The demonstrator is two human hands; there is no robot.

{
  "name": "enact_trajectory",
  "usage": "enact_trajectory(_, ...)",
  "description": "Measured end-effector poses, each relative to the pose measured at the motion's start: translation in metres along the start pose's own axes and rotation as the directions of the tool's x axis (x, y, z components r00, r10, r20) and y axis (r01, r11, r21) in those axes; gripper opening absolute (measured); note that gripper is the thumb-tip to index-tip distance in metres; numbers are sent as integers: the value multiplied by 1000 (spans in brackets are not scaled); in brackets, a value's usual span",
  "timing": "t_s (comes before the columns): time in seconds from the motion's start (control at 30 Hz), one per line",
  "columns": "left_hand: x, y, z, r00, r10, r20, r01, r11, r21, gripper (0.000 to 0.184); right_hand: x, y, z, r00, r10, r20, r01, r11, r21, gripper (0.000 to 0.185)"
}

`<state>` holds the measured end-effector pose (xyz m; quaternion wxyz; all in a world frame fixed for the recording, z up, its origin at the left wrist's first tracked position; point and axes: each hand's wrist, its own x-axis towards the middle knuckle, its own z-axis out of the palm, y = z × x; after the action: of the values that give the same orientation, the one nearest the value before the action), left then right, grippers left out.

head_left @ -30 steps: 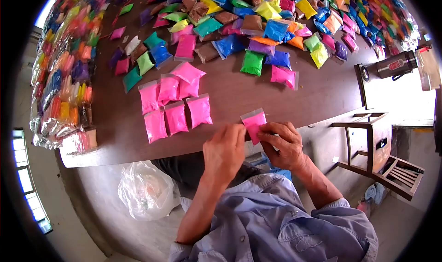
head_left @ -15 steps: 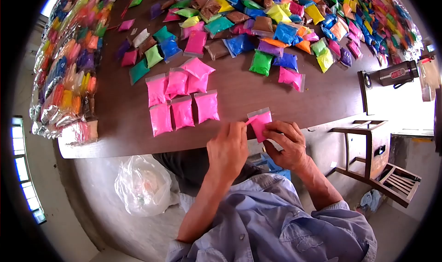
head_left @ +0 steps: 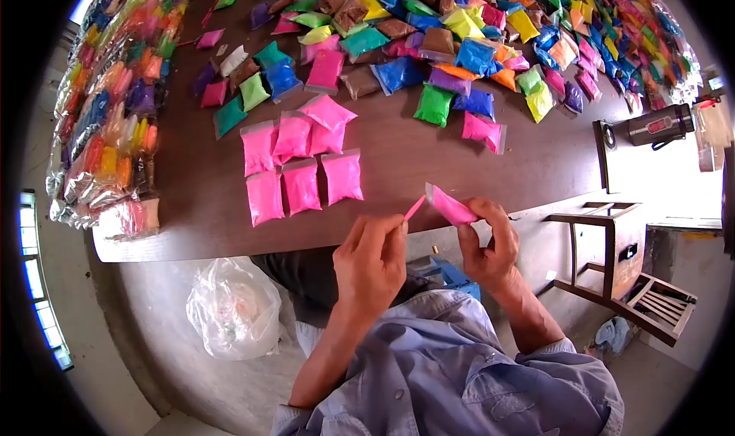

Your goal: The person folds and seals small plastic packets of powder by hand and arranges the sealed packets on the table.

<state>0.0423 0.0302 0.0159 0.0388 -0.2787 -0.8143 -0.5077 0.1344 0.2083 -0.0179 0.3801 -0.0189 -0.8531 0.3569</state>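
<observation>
My right hand [head_left: 490,241] pinches the lower end of a small pink zip bag [head_left: 450,205], tilted above the table's front edge. Between the fingertips of my left hand [head_left: 371,261] is a thin pink stick [head_left: 415,206], its upper end close to the bag's clear top strip; whether they touch I cannot tell. Several more filled pink bags [head_left: 302,186] lie grouped on the brown table [head_left: 398,149], left of and beyond my hands. Another pink bag [head_left: 482,131] rests farther back on the right.
A heap of many-coloured bags [head_left: 429,42] covers the far table. Clear packs of coloured bags [head_left: 115,137] are stacked along the left side. At right are a dark flask [head_left: 662,124] and a wooden chair [head_left: 612,260]. A plastic sack [head_left: 233,310] sits on the floor.
The pink bag has tilted over, and my right hand has shifted to its lower end. My left hand has moved slightly left and down, so the stick now stands apart from the bag's front.
</observation>
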Motion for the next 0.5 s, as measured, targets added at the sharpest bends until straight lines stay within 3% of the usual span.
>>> enact_trajectory(0.17,-5,7,14,998,-12,58,17,996,-82,8,-5,-7,-11,958,284,49,-276,953,-123,31)
enact_trajectory(0.27,-7,5,28,997,4,75,3,996,-93,10,-1,-1,-8,955,295,16,-292,952,-93,29)
enact_trajectory(0.4,-6,-4,42,994,51,99,-54,998,23,15,2,-4,-4,956,292,-12,-291,946,-145,28)
enact_trajectory(0.5,-4,-6,42,991,56,124,-67,994,90,12,5,0,-3,982,187,26,-177,960,-216,28)
